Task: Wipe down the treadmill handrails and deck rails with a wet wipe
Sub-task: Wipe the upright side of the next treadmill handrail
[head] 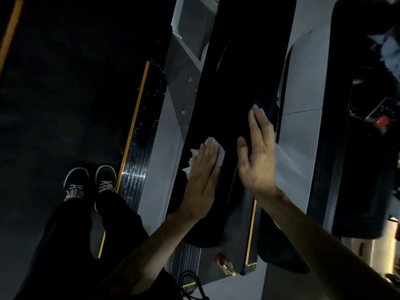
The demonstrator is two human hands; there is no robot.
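Note:
A wide black treadmill handrail (229, 87) runs from the top of the view down to the middle. My left hand (201, 180) lies flat on it with straight fingers, pressing a white wet wipe (213, 150) against its surface. Part of the wipe sticks out past my fingertips and to the left. My right hand (257, 156) rests open on the right side of the same handrail, fingers straight and pointing up the rail. It holds nothing.
A deck rail (138, 131) with a yellow edge lies below on the left, next to my black shoes (91, 180). A bottle (225, 264) lies on the floor near the bottom. The console (372, 113) with a red button is at the right.

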